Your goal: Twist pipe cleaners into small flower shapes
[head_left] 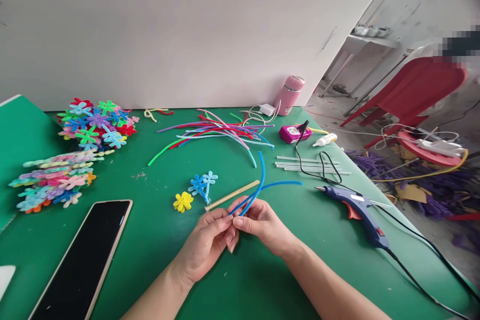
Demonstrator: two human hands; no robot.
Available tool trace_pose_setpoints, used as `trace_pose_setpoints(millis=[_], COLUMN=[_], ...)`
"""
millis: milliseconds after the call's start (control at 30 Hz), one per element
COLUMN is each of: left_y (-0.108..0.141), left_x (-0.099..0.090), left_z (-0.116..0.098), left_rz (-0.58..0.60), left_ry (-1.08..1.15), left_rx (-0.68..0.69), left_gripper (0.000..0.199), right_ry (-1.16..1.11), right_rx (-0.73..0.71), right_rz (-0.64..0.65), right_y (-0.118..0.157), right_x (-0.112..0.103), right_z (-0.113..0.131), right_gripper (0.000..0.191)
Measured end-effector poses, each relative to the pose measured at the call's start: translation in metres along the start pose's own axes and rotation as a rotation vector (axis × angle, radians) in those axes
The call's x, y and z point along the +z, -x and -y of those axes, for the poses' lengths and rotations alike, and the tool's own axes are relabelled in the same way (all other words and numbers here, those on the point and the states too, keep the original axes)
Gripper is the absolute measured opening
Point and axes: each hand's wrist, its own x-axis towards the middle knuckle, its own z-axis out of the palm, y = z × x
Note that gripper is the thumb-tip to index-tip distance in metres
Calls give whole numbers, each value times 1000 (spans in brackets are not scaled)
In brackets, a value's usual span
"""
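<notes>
While a green table [157, 240] spreads beneath both hands, bending seems under way.
The left hand [198, 250] and right hand [272, 230], fingertips pinched closed, hold blue pipe cleaner [263, 172] between them (one piece or two, I cannot tell); further shaping likely needs firm thumbs.

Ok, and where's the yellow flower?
In the head view, the yellow flower lies on the green table, left of the wooden stick, beside the small blue flowers.

Soft light, blurred right edge.
</notes>
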Motion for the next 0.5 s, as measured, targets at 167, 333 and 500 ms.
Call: trace_pose_setpoints(millis=[167,333,500], left_y=[1,2,1], left_x=[1,2,3], left_z=[-2,-4,-8], left_rz=[21,-14,-75], left_ry=[-50,-85,-78], left_rx=[4,18,90], left_gripper=[28,27,30], right_ry=[42,67,-8], right_rx=[-9,-38,-174], right_rz=[-153,-225,-391], right_y=[2,4,3], right_x=[-3,-7,-14], right_z=[-1,0,7], right_gripper=[21,16,15])
